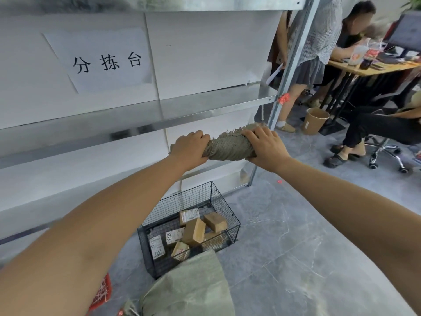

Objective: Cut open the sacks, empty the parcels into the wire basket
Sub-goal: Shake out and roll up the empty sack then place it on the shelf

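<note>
Red netting (102, 290) pokes in at your seven o'clock. Beside it at six lies the floor sack (193, 286), green woven stuff, lumpy enough that it is probably full and not yet cut. Just beyond it the wire basket (237, 221) stands at the foot of the metal shelf (136, 117), placed where a sack tipped from above would drop into it. Cardboard parcels (193, 232) lie tumbled inside.

Your left hand (190, 148) is curled tight round one end of the bunched sack (230, 145), which you hold up near the centre, in front of the shelf edge and above the basket. Your right hand (265, 147), at three o'clock from the left, wraps the other end, fingers over the top and thumb beneath. Gripped at both ends and gathered slim, this sack seems emptied. You are likely bundling it so it can be put aside without trailing. People sit at a desk at two o'clock, well apart.
</note>
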The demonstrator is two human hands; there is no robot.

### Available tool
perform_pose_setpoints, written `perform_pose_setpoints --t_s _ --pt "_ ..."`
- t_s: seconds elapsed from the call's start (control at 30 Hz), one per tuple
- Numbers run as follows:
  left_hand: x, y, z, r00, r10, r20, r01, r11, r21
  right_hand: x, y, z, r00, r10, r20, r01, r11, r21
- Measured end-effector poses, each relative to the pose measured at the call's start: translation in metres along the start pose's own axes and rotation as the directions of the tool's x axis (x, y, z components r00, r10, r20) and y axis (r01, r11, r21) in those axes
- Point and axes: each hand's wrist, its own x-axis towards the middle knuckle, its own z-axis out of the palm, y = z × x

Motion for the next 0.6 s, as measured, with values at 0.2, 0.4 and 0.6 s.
perform_pose_setpoints --t_s 0.2,0.4,0.6 --pt "0.022 0.068 0.007 0.998 -0.061 0.005 0.061 0.998 -0.033 -0.021 0.066 0.003 0.998 -0.012 0.062 0.013 1.000 -0.022" --pt "0.041 0.109 0.002 0.999 -0.037 0.017 0.037 0.999 0.012 -0.036 0.108 0.002 0.996 0.002 0.089 -0.002 1.000 0.000" --pt "0.073 0.136 -0.008 1.000 -0.007 0.023 0.005 0.998 0.057 -0.031 0.146 -0.018 0.993 0.017 0.115 -0.014 0.999 -0.030"
